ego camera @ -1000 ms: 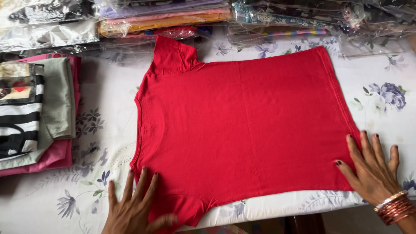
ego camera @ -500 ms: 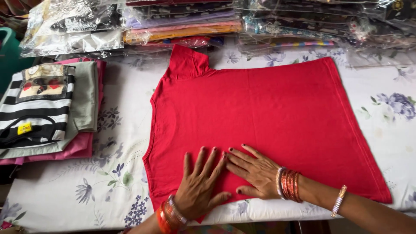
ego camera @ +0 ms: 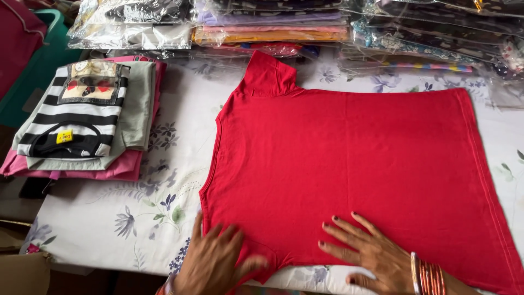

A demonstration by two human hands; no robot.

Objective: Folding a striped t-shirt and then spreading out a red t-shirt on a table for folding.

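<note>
A red T-shirt (ego camera: 349, 164) lies flat and face down on a white cloth with a flower print (ego camera: 153, 207), its neck to the left and its hem to the right. My left hand (ego camera: 215, 259) rests flat with fingers spread at the near sleeve, by the shirt's lower left corner. On the shirt's near edge, close to the middle, my right hand (ego camera: 365, 254) presses flat with fingers apart; bangles circle that wrist. Neither hand holds anything.
A stack of folded shirts (ego camera: 87, 120), striped on top with grey and pink below, sits at the left. Several clear-bagged folded garments (ego camera: 273, 27) line the far edge. A green plastic tub (ego camera: 43, 54) stands beyond the table's left end.
My hands have slid apart along the shirt's near edge: the left to the near sleeve, the right to the right. The view has shifted left.
</note>
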